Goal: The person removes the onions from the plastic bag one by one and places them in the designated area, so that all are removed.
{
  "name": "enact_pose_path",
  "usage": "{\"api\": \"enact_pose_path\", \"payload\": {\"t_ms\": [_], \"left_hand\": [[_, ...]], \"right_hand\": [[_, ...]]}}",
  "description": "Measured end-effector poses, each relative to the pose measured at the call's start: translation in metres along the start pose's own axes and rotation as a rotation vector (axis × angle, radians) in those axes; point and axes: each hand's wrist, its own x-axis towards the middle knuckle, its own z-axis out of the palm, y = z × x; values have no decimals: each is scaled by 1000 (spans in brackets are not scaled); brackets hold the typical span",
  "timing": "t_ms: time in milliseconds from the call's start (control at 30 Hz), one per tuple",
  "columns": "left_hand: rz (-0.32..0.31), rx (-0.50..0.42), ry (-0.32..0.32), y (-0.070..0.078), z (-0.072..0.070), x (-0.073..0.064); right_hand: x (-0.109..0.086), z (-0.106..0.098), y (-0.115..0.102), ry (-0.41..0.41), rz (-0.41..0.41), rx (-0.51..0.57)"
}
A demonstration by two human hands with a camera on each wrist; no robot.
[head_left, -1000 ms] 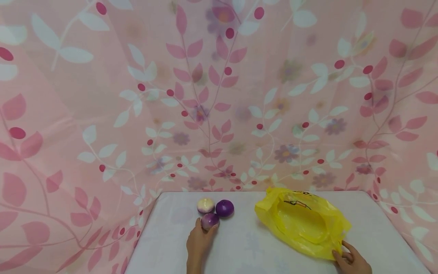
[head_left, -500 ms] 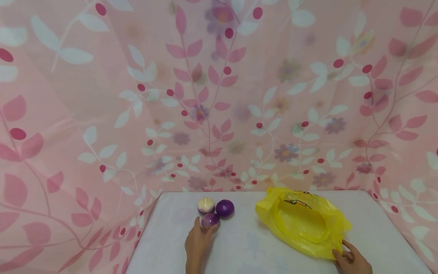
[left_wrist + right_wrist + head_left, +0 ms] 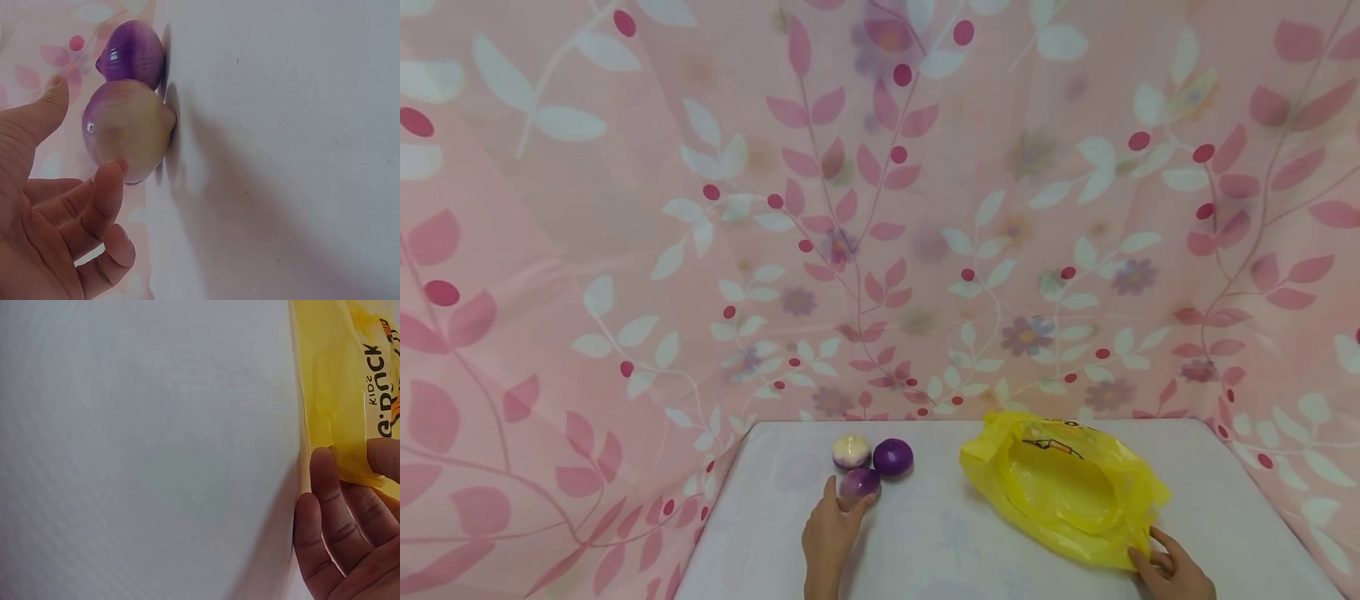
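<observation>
Three glossy purple-and-white onions sit in a cluster at the table's back left: a pale-topped onion [image 3: 852, 451], a deep purple onion [image 3: 893, 458] and a nearer purple onion [image 3: 860, 485]. My left hand [image 3: 831, 542] is at the nearer onion, thumb and fingers spread loosely to either side of it. In the left wrist view, the fingers are relaxed and the pale underside of this onion [image 3: 128, 134] shows beyond them. A yellow plastic bag [image 3: 1000, 500] lies on the right with its mouth spread toward me. My right hand [image 3: 1176, 571] pinches the bag's near right edge between thumb and fingers.
A white-covered table [image 3: 940, 567] carries everything. Right behind it hangs a pink leaf-patterned curtain [image 3: 925, 250], which also runs along both sides. Bare cloth lies between the onions and the bag.
My left hand has drawn slightly back and left, its fingers loosening from the near onion. My right hand and the bag have stayed in place.
</observation>
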Motion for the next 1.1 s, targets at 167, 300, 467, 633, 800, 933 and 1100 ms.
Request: {"api": "enact_pose_path", "payload": {"t_ms": [167,300,467,633,800,933,1100], "left_hand": [[18,20,15,-1,0,-1],[40,41,20,-1,-3,-3],[87,36,46,3,-7,-6],[169,61,108,5,-7,-9],[276,94,194,1,-5,-11],[364,111,220,-3,-4,-14],[412,140,169,-3,-6,-18]], "right_hand": [[0,-1,-3,29,-2,-7],[-3,-4,-7,68,-27,-64],[-6,-11,-17,112,-53,-133],[-8,-18,-28,153,-137,-197],[-11,-28,-36,109,-227,-296],[-18,-30,-39,156,-275,-389],[-31,-26,-47,341,-405,-428]]}}
